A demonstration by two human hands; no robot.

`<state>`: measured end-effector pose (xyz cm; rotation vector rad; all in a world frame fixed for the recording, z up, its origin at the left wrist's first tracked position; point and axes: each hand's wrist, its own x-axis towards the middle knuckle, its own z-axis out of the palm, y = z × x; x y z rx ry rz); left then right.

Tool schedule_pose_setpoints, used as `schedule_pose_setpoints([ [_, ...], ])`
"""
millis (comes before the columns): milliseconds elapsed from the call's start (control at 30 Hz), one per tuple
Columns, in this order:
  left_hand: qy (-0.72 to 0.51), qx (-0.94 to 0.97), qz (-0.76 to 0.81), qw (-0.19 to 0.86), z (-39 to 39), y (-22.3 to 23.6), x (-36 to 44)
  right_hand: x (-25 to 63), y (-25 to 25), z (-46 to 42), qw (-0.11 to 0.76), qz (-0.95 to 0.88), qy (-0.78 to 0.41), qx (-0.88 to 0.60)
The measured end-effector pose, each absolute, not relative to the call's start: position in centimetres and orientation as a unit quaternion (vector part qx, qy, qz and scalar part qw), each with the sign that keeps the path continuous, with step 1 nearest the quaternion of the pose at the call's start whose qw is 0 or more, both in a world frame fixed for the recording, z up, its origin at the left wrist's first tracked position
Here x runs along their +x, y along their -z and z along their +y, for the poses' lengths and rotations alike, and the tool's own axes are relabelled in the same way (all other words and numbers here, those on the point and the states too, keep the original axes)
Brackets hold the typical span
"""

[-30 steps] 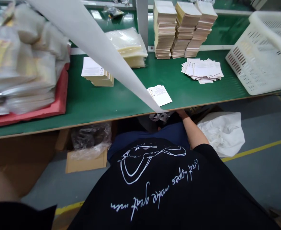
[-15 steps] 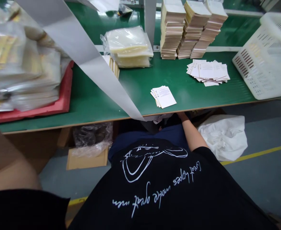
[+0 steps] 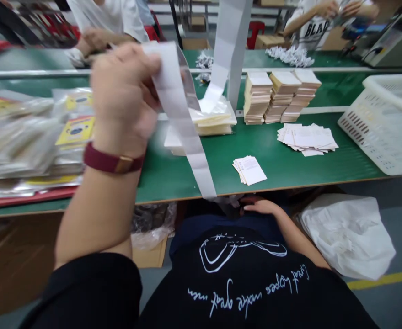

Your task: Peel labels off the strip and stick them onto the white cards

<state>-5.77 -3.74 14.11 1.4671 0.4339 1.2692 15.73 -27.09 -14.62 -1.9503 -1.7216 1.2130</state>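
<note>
White paper strip (image 3: 183,123), clamped in the raised left hand (image 3: 123,103), its lower end down at the edge of the green workbench (image 3: 290,167). Right hand (image 3: 260,207) open, low behind that edge, well apart from the left. On the black T-shirt (image 3: 249,292), the words "Great hopes make great men". Just behind the strip, a clear plastic bag (image 3: 214,123) with cream-coloured sheets inside. Farther left, silver packets (image 3: 25,146) with yellow labels. To the right, stacks of cards (image 3: 257,98), loose cards (image 3: 307,139) and a white plastic crate (image 3: 382,132).

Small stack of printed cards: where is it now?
In the head view, the small stack of printed cards lies on the green workbench near its front edge, right of the white label strip.
</note>
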Motion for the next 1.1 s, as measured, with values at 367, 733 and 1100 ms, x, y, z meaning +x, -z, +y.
schedule_pose_setpoints([
  [367, -0.450, 0.540, 0.220, 0.676, -8.3, -5.8, -3.3, 8.8, 1.6, -22.2, 0.540, -0.555, -0.290, -0.563],
  [733, -0.431, 0.777, 0.219, 0.403, -11.5, 2.1, -5.6, 7.6, 3.4, -21.9, 0.592, -0.488, -0.264, -0.584],
  [1100, -0.395, 0.843, 0.146, 0.335, -12.5, 4.5, -4.4, 8.2, 4.7, -23.5, 0.569, -0.487, -0.107, -0.654],
])
